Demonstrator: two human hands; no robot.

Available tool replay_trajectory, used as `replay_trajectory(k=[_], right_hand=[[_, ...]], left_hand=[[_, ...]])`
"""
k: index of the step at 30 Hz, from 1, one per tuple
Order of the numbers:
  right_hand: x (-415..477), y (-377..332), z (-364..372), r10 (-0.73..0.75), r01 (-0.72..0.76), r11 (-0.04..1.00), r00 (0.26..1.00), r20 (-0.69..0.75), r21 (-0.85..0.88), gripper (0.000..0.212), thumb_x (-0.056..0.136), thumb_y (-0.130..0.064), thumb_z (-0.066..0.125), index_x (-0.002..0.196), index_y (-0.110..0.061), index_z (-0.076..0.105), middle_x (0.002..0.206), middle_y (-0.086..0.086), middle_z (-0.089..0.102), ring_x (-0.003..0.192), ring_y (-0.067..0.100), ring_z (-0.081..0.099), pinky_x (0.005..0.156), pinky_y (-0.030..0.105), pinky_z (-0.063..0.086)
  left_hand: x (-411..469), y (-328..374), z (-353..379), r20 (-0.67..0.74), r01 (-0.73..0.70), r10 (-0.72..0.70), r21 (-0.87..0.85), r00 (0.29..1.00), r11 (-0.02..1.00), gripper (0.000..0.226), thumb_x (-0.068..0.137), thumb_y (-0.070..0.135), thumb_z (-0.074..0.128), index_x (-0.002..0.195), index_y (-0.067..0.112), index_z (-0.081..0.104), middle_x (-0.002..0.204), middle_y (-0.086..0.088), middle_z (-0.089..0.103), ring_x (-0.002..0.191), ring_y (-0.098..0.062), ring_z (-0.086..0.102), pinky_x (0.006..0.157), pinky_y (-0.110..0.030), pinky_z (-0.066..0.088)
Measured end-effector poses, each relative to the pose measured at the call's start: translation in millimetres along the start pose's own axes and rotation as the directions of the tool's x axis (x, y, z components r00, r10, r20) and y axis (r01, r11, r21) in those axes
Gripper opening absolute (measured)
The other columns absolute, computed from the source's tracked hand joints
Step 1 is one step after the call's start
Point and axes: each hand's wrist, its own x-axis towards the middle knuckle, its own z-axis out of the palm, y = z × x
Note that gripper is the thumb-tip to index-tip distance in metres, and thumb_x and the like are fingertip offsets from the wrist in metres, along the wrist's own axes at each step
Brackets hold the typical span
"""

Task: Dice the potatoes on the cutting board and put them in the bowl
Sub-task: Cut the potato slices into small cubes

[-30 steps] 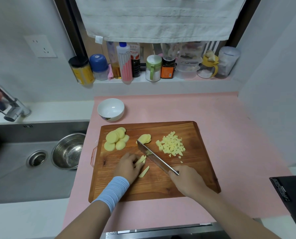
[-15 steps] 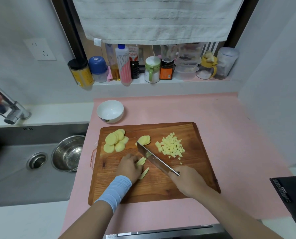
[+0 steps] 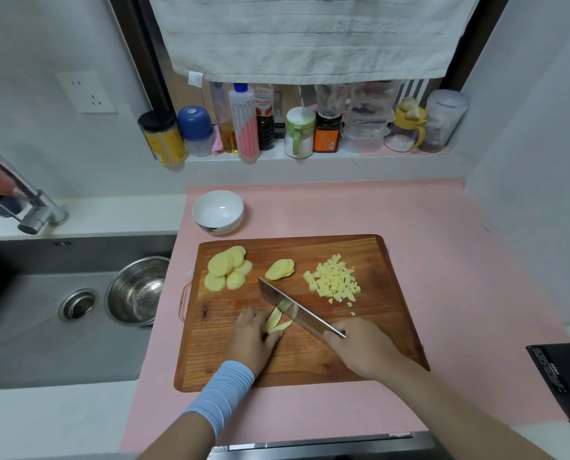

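Saw only a small change over the last second: held the knife at nearly the same slant across the middle of the cutting board, and fanned out another one or two potato strips beside the left hand. Judged as mid-slicing, strip stage, no cross-cut yet on this batch. Left the diced pile toward the board's far right edge, untouched. Left the round slices at the far left corner and a smaller stack just beyond the blade tip, all uncut. Found the bowl on the desk just past the board's far left corner, no potato visible inside, so transfer not begun; roughly a third done by estimate. Kept the left hand knuckles-up, fingers curled down onto the strips, pinning them next to the blade. Wrapped the right hand round the knife handle, blade pointing far-left.
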Motion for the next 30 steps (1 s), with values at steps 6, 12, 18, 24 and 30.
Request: replay_trajectory(k=[6, 12, 18, 24, 30], right_hand=[[-1, -3, 0, 0.003, -0.004, 0.999, 0.999, -0.032, -0.035, 0.044, 0.1, -0.044, 0.051, 0.06, -0.027, 0.046, 0.058, -0.007, 0.052, 0.053, 0.01, 0.048, 0.051, 0.025, 0.034], [-2, 1, -1, 0.006, -0.009, 0.999, 0.998, -0.058, -0.038, 0.038, 0.101, -0.043, 0.05, 0.067, -0.026, 0.055, 0.065, -0.006, 0.059, 0.06, 0.011, 0.056, 0.053, 0.024, 0.037], [-2, -3, 3, 0.003, -0.004, 0.999, 1.0, -0.018, -0.036, 0.04, 0.1, -0.046, 0.051, 0.068, -0.021, 0.054, 0.062, -0.005, 0.057, 0.059, 0.011, 0.054, 0.052, 0.027, 0.036], [-2, -2, 3, -0.007, 0.005, 0.999, 0.999, -0.036, -0.052, 0.042, 0.1, -0.045, 0.05, 0.064, -0.024, 0.049, 0.061, -0.006, 0.055, 0.056, 0.009, 0.053, 0.052, 0.028, 0.038], [0, -3, 1, -0.012, 0.009, 0.998, 0.999, -0.047, -0.065, 0.043, 0.1, -0.044, 0.049, 0.062, -0.023, 0.045, 0.06, -0.006, 0.053, 0.057, 0.011, 0.049, 0.052, 0.027, 0.035]], left_hand=[[0, 5, -1, -0.053, 0.042, -0.038, 0.086, 0.998, 0.995, 0.04, 0.077, 0.043, 0.077, 0.107, 0.021, 0.064, 0.101, 0.003, 0.057, 0.1, -0.02, 0.05, 0.088, -0.033, 0.045], [3, 18, 7, -0.077, 0.15, -0.143, 0.083, 0.987, 0.985, 0.024, 0.082, 0.034, 0.067, 0.093, 0.014, 0.061, 0.098, -0.003, 0.055, 0.1, -0.025, 0.052, 0.087, -0.037, 0.046], [-1, 8, 7, -0.087, 0.009, -0.002, 0.089, 0.996, 0.996, 0.045, 0.079, 0.046, 0.073, 0.111, 0.017, 0.061, 0.104, -0.002, 0.055, 0.1, -0.022, 0.05, 0.09, -0.035, 0.046], [-15, -2, 4, -0.114, -0.148, 0.156, 0.076, 0.981, 0.986, 0.037, 0.078, 0.036, 0.074, 0.106, 0.017, 0.061, 0.098, 0.005, 0.053, 0.091, -0.016, 0.048, 0.08, -0.028, 0.043], [3, 2, 3, -0.105, 0.093, -0.107, -0.128, 0.989, 0.987, 0.013, 0.086, 0.005, 0.066, 0.096, 0.014, 0.069, 0.092, -0.001, 0.065, 0.088, -0.024, 0.057, 0.085, -0.038, 0.047]])
